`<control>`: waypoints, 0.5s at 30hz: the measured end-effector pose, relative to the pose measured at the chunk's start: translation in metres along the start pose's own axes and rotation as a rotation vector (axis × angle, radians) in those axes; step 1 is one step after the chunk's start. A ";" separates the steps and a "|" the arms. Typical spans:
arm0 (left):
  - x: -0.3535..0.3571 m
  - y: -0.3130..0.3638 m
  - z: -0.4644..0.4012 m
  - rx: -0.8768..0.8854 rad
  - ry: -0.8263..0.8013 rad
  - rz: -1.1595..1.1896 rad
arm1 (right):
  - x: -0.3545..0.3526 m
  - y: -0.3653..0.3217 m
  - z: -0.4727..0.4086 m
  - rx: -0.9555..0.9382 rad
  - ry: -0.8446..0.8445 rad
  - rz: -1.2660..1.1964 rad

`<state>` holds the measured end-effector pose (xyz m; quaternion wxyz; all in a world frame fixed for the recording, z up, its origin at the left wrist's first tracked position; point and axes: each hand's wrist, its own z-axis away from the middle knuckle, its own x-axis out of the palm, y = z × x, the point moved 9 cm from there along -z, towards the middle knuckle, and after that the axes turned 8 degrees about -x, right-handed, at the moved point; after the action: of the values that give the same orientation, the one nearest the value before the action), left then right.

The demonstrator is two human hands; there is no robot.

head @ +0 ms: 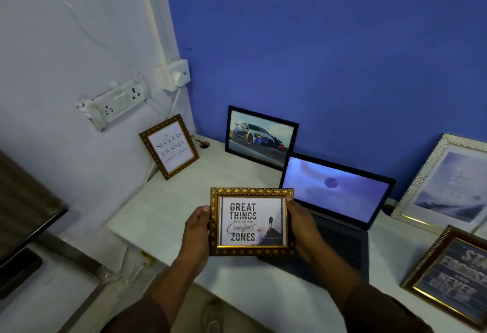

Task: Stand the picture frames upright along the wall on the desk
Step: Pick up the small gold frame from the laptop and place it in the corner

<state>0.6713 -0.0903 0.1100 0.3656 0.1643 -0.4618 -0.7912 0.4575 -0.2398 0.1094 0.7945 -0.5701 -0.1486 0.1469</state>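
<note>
Held frame [251, 222]: above desk [163, 216] front edge, between left hand [196, 230] & right hand [300, 224], just left of laptop [334, 201].
Success frame [169, 147]: back-left on desk, leaning on left wall.
Car frame [261, 137]: upright vs back wall, behind laptop, right of success frame.
White frame [445, 188]: right of laptop, leaning on back wall.
Flat frame [453, 277]: lying on desk, front-right, before white frame.
Sockets [116, 101]: on left wall above success frame.
</note>
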 end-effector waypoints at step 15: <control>-0.037 0.014 -0.120 -0.352 -0.417 0.205 | 0.119 -0.002 -0.124 -0.062 -0.038 0.267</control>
<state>0.7742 -0.1408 0.0561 0.3638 -0.1154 -0.3966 -0.8349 0.6164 -0.2996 0.0816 0.7468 -0.6064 -0.0908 0.2574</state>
